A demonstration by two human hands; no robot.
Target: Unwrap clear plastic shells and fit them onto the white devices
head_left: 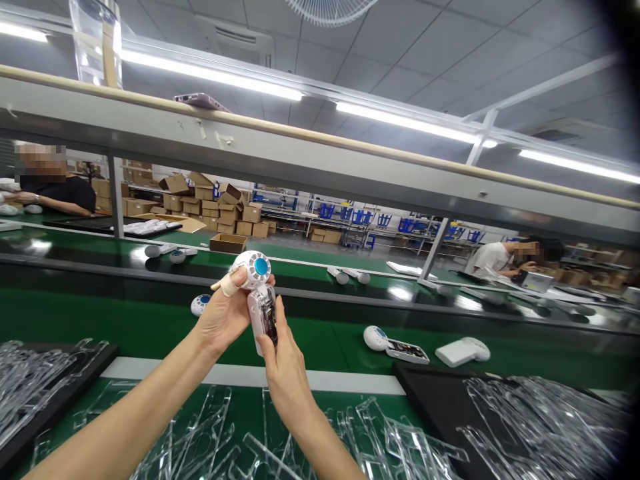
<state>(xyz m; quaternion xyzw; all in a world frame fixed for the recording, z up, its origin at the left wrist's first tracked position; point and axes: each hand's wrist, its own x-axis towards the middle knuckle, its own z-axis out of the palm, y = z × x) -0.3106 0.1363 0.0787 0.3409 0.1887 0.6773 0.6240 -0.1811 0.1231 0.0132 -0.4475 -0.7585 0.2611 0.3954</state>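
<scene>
In front of me is a white handheld device (259,267) with a round, vented head and a blue centre. Its rectangular handle is open on one side, so dark inner parts show. My left hand (226,308) is closed around the head from the left, with a pale cover on one finger. Against the handle's right side and lower end, my right hand (286,357) grips with thumb and fingers. Behind my left wrist lies another round white head (201,305). To the right rest an open-handled device (395,347) and a closed white one (463,351).
Clear plastic frames (200,433) cover the near bench. More fill a black tray (425,407) at right and another tray (65,407) at left. A shelf beam (310,153) crosses overhead. Co-workers sit beyond the belt at left (60,190) and right (495,257).
</scene>
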